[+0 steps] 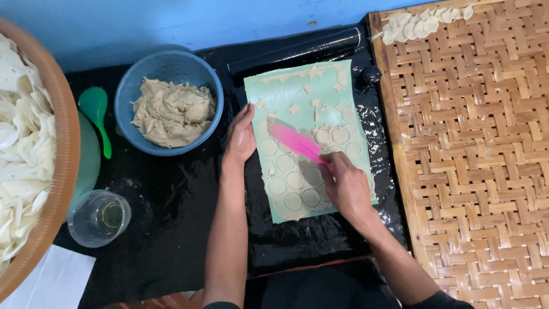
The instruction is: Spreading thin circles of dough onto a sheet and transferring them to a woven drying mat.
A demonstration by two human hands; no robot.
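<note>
A green mat point(281, 87) lies on the black sheet point(171, 229), covered with thin dough cut into several rounds point(294, 180). Its far half shows bare green circles with dough scraps between them. My right hand point(346, 186) grips a pink spatula point(297, 143), whose blade lies flat on the dough near the mat's middle. My left hand point(240, 136) rests with fingers together on the mat's left edge, holding nothing.
A blue bowl point(130, 86) of beige dough stands left of the mat. A green spoon point(96, 111) and a clear glass point(98, 218) lie further left, beside a large basket point(64, 154) of white pieces. A woven bamboo tray point(474, 171) with several dough rounds point(420, 24) fills the right.
</note>
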